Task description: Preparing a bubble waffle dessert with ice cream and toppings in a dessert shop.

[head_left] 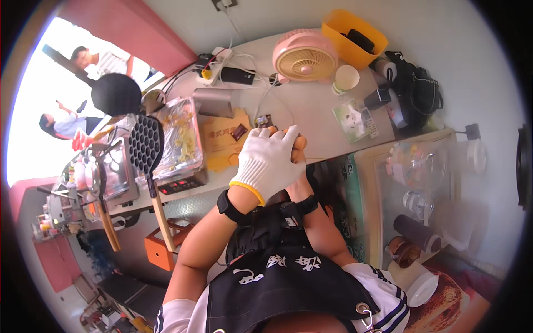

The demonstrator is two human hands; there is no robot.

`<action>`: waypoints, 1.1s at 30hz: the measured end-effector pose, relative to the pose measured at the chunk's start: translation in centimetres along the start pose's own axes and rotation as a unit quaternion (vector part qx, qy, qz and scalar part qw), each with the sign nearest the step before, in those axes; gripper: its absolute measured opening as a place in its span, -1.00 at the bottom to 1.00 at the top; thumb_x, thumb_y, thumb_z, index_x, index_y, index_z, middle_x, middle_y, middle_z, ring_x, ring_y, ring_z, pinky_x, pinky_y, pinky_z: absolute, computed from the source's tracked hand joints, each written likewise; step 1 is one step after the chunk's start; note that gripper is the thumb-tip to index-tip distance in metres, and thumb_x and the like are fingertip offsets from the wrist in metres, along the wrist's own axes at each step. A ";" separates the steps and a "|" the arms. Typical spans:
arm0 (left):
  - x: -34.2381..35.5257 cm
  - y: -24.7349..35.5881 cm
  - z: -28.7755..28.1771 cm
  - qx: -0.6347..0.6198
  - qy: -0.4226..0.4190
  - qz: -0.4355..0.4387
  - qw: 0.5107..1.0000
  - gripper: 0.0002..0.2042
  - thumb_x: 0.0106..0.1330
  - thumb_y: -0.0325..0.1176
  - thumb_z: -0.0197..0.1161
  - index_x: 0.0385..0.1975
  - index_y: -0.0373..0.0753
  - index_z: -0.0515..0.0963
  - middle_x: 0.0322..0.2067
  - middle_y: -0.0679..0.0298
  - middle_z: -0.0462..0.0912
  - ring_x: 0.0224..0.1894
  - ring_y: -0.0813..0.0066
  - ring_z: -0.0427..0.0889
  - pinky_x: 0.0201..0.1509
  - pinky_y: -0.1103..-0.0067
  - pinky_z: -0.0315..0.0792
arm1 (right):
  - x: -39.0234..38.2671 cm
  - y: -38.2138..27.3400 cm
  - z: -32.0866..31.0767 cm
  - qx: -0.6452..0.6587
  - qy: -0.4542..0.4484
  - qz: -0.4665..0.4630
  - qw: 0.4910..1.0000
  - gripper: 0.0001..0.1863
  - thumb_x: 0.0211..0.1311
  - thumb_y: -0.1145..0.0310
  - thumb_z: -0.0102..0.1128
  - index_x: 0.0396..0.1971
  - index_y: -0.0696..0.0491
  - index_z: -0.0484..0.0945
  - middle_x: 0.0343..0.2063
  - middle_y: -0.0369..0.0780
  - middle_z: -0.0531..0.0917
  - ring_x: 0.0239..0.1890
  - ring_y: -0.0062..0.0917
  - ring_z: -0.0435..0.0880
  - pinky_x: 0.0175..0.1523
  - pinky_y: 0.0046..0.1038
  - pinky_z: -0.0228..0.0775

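My left hand wears a white knitted glove with a yellow cuff. It is pressed together with my bare right hand, and the fingers look interlaced in front of my body. Bare fingertips of the right hand show between and beside the gloved fingers, while most of its palm is hidden behind the glove. Both wrists carry a black band. Just beyond the hands, small wrapped packets lie on the table. A brown paper sheet with a dark packet on it lies to their left.
A waffle pan with a wooden handle and a dark flat pan are at left, near a foil-covered appliance. A pink fan, yellow bin and paper cup stand at the back. A glass-fronted cabinet is right.
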State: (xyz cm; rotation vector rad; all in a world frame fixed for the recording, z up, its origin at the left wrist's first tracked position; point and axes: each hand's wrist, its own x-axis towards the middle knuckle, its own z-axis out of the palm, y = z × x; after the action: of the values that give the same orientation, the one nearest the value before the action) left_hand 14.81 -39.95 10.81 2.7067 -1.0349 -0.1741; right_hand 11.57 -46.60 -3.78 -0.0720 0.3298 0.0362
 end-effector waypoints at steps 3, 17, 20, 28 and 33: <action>6.0 0.7 1.7 -0.014 -0.037 0.018 0.999 -0.50 -0.01 -0.16 0.21 -0.04 -0.25 0.43 -0.33 0.07 0.60 -0.23 0.11 0.57 -0.06 0.37 0.40 | 3.0 -4.0 -1.5 -0.006 0.047 -0.020 0.999 -0.56 0.34 0.00 -0.23 -0.05 -0.03 0.47 -0.09 -0.20 0.59 0.00 -0.43 0.58 0.10 -0.33 0.44; 14.7 -3.1 7.2 -0.041 -0.043 0.005 0.998 -0.46 0.01 -0.07 0.25 0.02 -0.14 0.45 -0.27 0.09 0.61 -0.18 0.09 0.58 -0.03 0.34 0.45 | 12.9 -7.7 -4.8 0.050 0.183 0.003 0.982 -0.43 0.37 -0.04 -0.47 0.04 0.03 0.42 -0.06 -0.14 0.56 0.00 -0.30 0.56 0.10 -0.25 0.43; 15.4 -3.6 7.6 -0.060 -0.092 -0.017 0.994 -0.44 -0.02 -0.04 0.24 0.02 -0.12 0.45 -0.29 0.08 0.62 -0.16 0.15 0.59 0.01 0.36 0.40 | 13.8 -7.4 -5.9 0.055 0.214 -0.007 0.975 -0.44 0.39 -0.01 -0.47 0.07 0.04 0.39 -0.04 -0.13 0.54 0.03 -0.28 0.55 0.13 -0.24 0.41; 17.4 -2.7 9.1 -0.085 -0.079 0.029 0.993 -0.55 -0.03 -0.03 0.24 -0.17 -0.14 0.49 -0.34 0.14 0.62 -0.20 0.20 0.58 -0.08 0.35 0.40 | 13.9 -6.1 -11.1 -0.138 0.244 -0.169 0.945 -0.59 0.43 0.17 -0.38 -0.01 0.07 0.41 -0.04 -0.08 0.52 0.04 -0.26 0.52 0.10 -0.18 0.43; 18.0 -2.9 8.8 -0.070 -0.146 0.013 0.987 -0.47 0.01 -0.03 0.26 -0.01 -0.13 0.44 -0.28 0.08 0.58 -0.16 0.11 0.56 0.01 0.34 0.40 | 6.4 -3.8 -8.5 -0.487 0.148 -0.190 0.840 -0.64 0.43 0.22 -0.35 -0.08 0.08 0.42 -0.07 -0.06 0.52 0.01 -0.24 0.53 0.07 -0.15 0.46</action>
State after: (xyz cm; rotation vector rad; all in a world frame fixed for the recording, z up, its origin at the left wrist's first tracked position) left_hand 28.34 -51.45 1.11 2.5894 -1.0878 -0.6300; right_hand 15.06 -50.88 -13.69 -1.1719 0.5764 -0.2091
